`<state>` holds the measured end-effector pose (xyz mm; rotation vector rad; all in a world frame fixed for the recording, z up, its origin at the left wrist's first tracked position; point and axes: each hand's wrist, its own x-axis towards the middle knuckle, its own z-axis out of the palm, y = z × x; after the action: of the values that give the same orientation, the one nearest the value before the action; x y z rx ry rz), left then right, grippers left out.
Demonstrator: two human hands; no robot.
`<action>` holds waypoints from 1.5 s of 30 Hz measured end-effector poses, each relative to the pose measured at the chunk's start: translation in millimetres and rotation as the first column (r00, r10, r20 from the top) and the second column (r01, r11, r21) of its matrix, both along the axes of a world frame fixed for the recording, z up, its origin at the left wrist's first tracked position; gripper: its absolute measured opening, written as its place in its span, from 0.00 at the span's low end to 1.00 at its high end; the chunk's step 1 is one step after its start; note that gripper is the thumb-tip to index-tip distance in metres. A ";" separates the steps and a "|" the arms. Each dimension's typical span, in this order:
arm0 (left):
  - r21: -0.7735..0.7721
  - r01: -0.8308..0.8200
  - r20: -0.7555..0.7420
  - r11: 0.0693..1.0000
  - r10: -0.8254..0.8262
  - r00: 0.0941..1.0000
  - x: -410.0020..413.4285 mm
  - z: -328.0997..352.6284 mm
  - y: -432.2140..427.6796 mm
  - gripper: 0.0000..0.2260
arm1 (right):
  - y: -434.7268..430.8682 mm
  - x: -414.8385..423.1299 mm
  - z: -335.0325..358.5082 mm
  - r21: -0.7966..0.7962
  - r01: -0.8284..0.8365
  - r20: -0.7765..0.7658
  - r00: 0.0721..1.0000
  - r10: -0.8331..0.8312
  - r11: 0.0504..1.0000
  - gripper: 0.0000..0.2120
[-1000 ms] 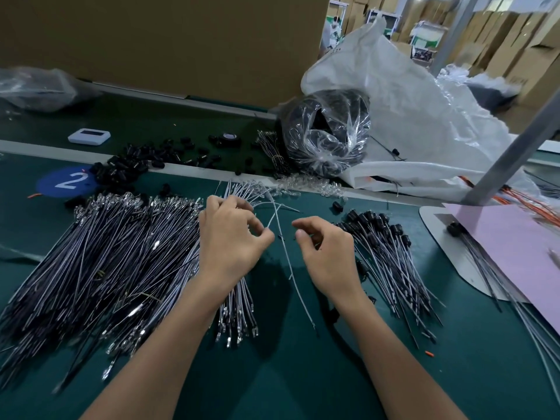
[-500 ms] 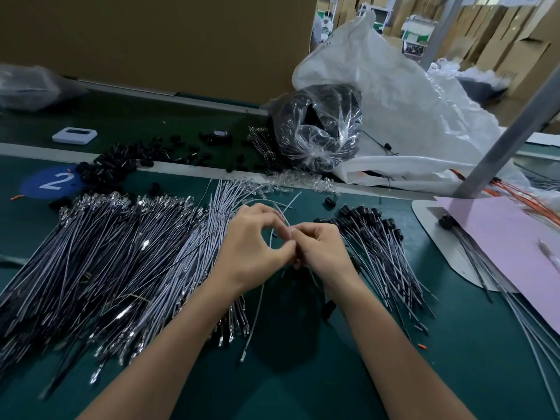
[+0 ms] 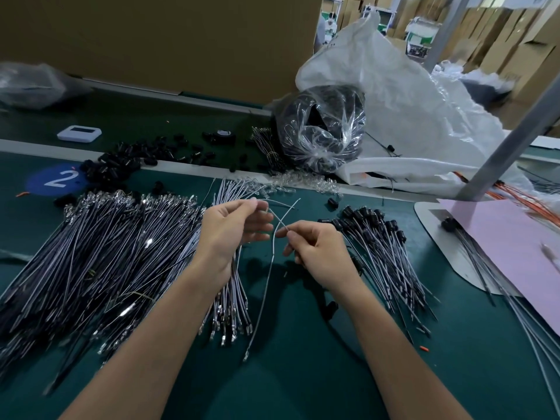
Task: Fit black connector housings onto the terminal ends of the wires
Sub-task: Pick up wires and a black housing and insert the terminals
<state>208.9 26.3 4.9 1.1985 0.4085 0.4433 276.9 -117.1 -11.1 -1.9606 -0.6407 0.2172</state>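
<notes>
Head view: the left hand (image 3: 233, 228) and right hand (image 3: 318, 253) each pinch thin wires (image 3: 267, 286) that cross between the grips; one hangs below, terminal downward. It seems best to part them and steady one end before reaching beyond the left grip for black housings (image 3: 115, 169). Farther beyond, a clear bag (image 3: 321, 131) holds dark parts.

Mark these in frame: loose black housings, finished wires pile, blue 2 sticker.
loose black housings (image 3: 115, 166): head view, middle of heap.
finished wires pile (image 3: 385, 247): head view, wire mid-lengths.
blue 2 sticker (image 3: 60, 178): head view, white numeral.
</notes>
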 end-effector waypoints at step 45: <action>0.323 0.026 0.053 0.946 -0.045 0.998 -1.1 -2.1 -0.4 0.04 | -14.5 6.3 8.4 -0.027 0.084 0.318 0.946 -0.071 0.996 0.06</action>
<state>207.7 25.9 2.8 1.5033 0.2673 0.5275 283.2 -131.6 -2.7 -2.0749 -0.7673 -0.1391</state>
